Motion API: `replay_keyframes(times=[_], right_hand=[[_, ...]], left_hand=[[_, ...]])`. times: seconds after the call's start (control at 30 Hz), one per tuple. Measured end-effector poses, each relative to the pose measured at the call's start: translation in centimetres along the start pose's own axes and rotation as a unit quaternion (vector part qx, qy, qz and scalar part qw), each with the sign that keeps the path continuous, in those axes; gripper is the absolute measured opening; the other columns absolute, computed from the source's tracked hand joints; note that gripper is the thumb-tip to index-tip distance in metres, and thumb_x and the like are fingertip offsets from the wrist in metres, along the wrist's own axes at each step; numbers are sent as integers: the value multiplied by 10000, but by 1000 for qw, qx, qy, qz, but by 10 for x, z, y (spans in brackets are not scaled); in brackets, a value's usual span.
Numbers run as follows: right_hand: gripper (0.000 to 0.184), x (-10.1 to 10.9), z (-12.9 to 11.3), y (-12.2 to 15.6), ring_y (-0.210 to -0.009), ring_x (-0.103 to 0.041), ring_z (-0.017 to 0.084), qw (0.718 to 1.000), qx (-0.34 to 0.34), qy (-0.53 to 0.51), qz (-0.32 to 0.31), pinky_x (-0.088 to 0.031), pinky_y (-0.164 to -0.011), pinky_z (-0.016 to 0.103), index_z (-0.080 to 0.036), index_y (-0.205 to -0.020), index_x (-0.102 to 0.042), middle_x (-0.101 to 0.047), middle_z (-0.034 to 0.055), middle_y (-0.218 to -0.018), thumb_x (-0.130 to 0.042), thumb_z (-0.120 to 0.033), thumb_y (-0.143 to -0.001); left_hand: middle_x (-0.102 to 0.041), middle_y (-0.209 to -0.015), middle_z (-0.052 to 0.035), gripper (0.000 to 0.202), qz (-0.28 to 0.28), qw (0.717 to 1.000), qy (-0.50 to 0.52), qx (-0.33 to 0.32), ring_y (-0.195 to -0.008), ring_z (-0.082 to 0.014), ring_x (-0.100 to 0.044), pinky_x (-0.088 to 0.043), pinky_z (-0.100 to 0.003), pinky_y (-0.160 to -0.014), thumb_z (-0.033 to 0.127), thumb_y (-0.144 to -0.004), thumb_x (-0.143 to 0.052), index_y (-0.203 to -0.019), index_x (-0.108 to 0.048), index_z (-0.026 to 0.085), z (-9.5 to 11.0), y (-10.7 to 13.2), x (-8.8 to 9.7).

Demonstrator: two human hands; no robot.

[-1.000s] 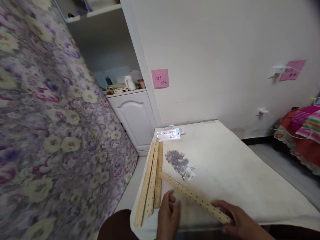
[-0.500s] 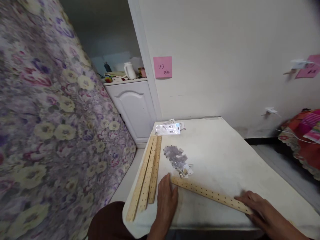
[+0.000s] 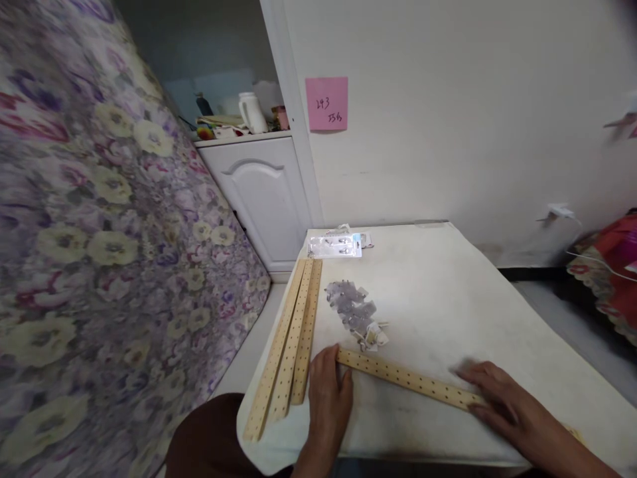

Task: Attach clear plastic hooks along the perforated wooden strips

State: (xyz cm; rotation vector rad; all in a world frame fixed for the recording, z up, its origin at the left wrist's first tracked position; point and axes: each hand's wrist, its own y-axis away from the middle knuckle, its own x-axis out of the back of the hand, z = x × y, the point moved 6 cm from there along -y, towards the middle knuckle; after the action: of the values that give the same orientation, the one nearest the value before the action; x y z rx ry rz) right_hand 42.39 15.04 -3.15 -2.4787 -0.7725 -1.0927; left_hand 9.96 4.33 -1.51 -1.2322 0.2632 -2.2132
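A narrow pale wooden strip (image 3: 408,380) with rows of small holes lies slantwise near the table's front. My left hand (image 3: 329,398) is at its left end, index finger against the end and thumb just below. Around the right end, my right hand (image 3: 502,401) has its fingers apart: the thumb is at the lower edge, while the blurred fingertips reach past the upper edge. Several similar perforated strips (image 3: 288,352) lie side by side left of my left hand. Beyond the strip is a pile of small clear bags (image 3: 351,305), with small pale pieces (image 3: 373,336) at its near end.
A clear blister pack (image 3: 336,245) with small metal parts lies at the table's (image 3: 423,285) far left. A flowered curtain (image 3: 124,265) hangs on the left. Behind stand a white cabinet (image 3: 259,206) and a wall with a pink note (image 3: 327,104).
My right hand has shifted slightly left and up in the view, and its fingers have spread from the strip's upper edge. My left hand stays at the left end. The camera view has tilted down.
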Motion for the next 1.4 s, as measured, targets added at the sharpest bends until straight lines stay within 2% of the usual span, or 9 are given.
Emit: replay_keyframes(times=[0.1,0.17,0.2,0.4,0.6,0.8,0.97,1.17,1.4], right_hand=[[295,-2,-43,-36,-1005,-581,241,998,0,-54,20,-479,-868,364,-256,-1086,-627,-620,91,-1089,-484,-392,-867],[252,-14,-70,-63,-772,-596,201,997,-4,-73,35,-496,-707,325,-229,-989,-634,-633,53,-861,-467,-374,-867],[232,-22,-82,-75,-739,-584,191,996,-1,-81,45,-490,-686,319,-221,-978,-626,-625,42,-837,-489,-359,-851],[319,-69,-120,-122,-906,-560,223,996,22,-28,88,-467,-799,352,-224,-1048,-584,-571,54,-973,-617,-260,-733],[262,-79,-123,-131,-927,-547,239,995,19,15,93,-465,-777,349,-228,-978,-585,-556,59,-967,-615,-230,-718],[229,-77,-127,-131,-907,-530,235,991,53,8,121,-445,-805,362,-213,-951,-579,-555,66,-943,-576,-169,-726],[220,-71,-125,-131,-882,-543,205,981,57,-136,129,-461,-788,330,-213,-989,-572,-572,61,-971,-567,-216,-769],[272,-64,-113,-130,-795,-551,185,957,-18,-256,132,-454,-760,316,-197,-1011,-581,-596,24,-834,-611,-342,-782],[334,-73,-113,-129,-730,-569,158,905,-36,-419,62,-459,-699,286,-192,-1029,-565,-613,1,-775,-677,-341,-752]], left_hand=[[-553,-1195,-116,427,2,1000,3,-1,-1147,-253,-504,-415,-488,-997,158,-816,-481,-1242,-469,176,-1,0,0],[-551,-1201,-114,426,0,1000,7,-2,-1149,-252,-503,-418,-485,-993,151,-823,-464,-1248,-466,184,-1,0,0],[-550,-1203,-115,425,-2,1000,8,-2,-1150,-252,-503,-421,-483,-990,150,-826,-460,-1250,-464,186,-2,0,0],[-549,-1205,-119,415,-12,1000,10,-1,-1153,-248,-498,-426,-472,-985,173,-852,-451,-1267,-448,179,-4,0,-1],[-556,-1206,-113,407,2,1000,16,-4,-1153,-246,-503,-435,-463,-978,192,-856,-457,-1263,-455,187,-6,0,-1],[-549,-1208,-118,401,-8,1000,10,-5,-1150,-245,-502,-438,-458,-975,191,-862,-456,-1263,-449,184,-5,-1,-1],[-548,-1206,-112,406,-7,1000,3,-2,-1151,-241,-498,-436,-449,-979,196,-863,-462,-1268,-441,183,-5,-1,0],[-535,-1225,-116,412,-17,1000,13,4,-1168,-246,-485,-426,-455,-990,208,-863,-463,-1273,-433,190,-5,0,-1],[-546,-1219,-101,390,-14,999,49,19,-1167,-240,-483,-420,-443,-993,240,-868,-476,-1256,-471,203,-4,0,4]])
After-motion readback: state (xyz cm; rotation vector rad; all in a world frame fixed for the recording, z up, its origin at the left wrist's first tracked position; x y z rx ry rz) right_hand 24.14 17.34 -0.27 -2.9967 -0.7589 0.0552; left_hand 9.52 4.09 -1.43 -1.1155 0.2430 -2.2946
